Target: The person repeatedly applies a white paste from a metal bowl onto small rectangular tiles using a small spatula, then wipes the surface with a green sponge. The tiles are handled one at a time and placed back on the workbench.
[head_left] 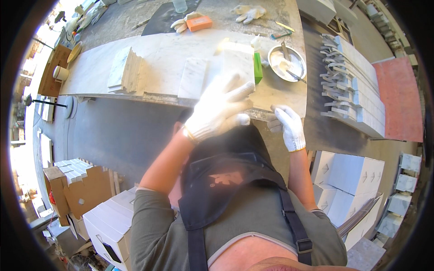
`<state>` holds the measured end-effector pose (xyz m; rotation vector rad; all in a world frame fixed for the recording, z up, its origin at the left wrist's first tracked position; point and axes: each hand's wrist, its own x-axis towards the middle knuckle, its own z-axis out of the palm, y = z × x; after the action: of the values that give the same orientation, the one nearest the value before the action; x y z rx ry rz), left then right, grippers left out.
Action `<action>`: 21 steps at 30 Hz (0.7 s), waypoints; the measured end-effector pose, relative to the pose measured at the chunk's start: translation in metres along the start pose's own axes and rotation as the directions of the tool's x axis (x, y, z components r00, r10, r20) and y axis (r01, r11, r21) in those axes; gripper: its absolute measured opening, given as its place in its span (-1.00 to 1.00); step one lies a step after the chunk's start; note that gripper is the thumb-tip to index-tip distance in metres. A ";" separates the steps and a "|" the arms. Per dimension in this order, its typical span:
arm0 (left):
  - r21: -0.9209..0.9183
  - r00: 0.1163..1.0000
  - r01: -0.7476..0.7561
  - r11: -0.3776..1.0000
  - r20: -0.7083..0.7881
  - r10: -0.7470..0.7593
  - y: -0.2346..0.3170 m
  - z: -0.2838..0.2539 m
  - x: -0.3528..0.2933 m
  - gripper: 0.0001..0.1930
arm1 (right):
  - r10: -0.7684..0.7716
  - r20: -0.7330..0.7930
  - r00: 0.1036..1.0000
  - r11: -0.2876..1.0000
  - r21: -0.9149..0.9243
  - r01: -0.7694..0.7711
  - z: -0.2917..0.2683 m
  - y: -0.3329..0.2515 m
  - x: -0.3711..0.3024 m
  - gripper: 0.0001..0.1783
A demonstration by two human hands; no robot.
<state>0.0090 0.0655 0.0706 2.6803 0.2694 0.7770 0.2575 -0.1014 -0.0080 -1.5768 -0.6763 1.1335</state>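
Both my hands wear white work gloves. My left hand [220, 109] is raised over the near edge of the marble workbench [162, 58], fingers spread, resting on or just above a pale marble tile [235, 61] that lies flat there. My right hand [288, 127] curls over the bench's front edge to the right of it, fingers bent around the edge. A green block [257, 67] stands beside the tile. My dark apron [226, 180] fills the lower middle.
A stack of marble tiles [126, 70] sits on the bench at left. A metal bowl [286, 62] with tools stands at right, an orange block [199, 23] and spare gloves [247, 12] behind. Cut marble pieces [348, 86] line the right; white boxes [350, 180] stand below.
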 end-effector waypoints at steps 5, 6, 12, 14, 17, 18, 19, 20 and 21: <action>-0.418 0.822 0.442 0.794 -0.165 -0.544 0.016 0.003 -0.044 -0.63 | -0.032 0.063 0.998 0.997 0.066 0.028 0.028 -0.026 0.009 -0.57; -0.562 0.664 0.548 0.619 -0.158 -0.731 0.018 0.006 -0.050 -0.62 | -0.047 0.068 0.997 0.998 0.054 0.043 0.035 -0.032 0.010 -0.53; -0.760 0.481 0.613 0.216 0.142 -0.865 0.004 0.015 -0.051 -0.43 | -0.146 0.142 0.979 0.989 0.044 0.141 0.059 -0.059 0.010 -0.32; -0.791 0.495 0.588 0.169 0.187 -0.849 0.005 0.018 -0.044 -0.41 | -0.167 0.166 0.972 0.986 0.023 0.166 0.065 -0.060 0.008 -0.28; -0.841 0.534 0.524 0.135 0.201 -0.822 0.009 0.023 -0.037 -0.38 | -0.170 0.177 0.969 0.985 0.006 0.171 0.072 -0.055 0.003 -0.27; -0.850 0.532 0.512 0.126 0.198 -0.823 0.010 0.023 -0.038 -0.39 | -0.191 0.178 0.965 0.981 -0.006 0.195 0.071 -0.054 0.001 -0.26; -0.859 0.535 0.497 0.123 0.192 -0.823 0.011 0.023 -0.039 -0.40 | -0.212 0.180 0.961 0.976 -0.017 0.218 0.071 -0.052 0.000 -0.26; -0.876 0.556 0.463 0.137 0.166 -0.814 0.012 0.023 -0.041 -0.41 | -0.237 0.192 0.952 0.969 -0.025 0.247 0.069 -0.052 -0.003 -0.29; -0.898 0.509 0.436 0.060 0.191 -0.839 0.014 0.023 -0.043 -0.43 | -0.227 0.188 0.956 0.973 0.008 0.230 0.068 -0.051 -0.005 -0.31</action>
<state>-0.0129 0.0347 0.0366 1.0612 0.8617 0.7748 0.1999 -0.0621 0.0401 -1.3728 -0.9685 1.1125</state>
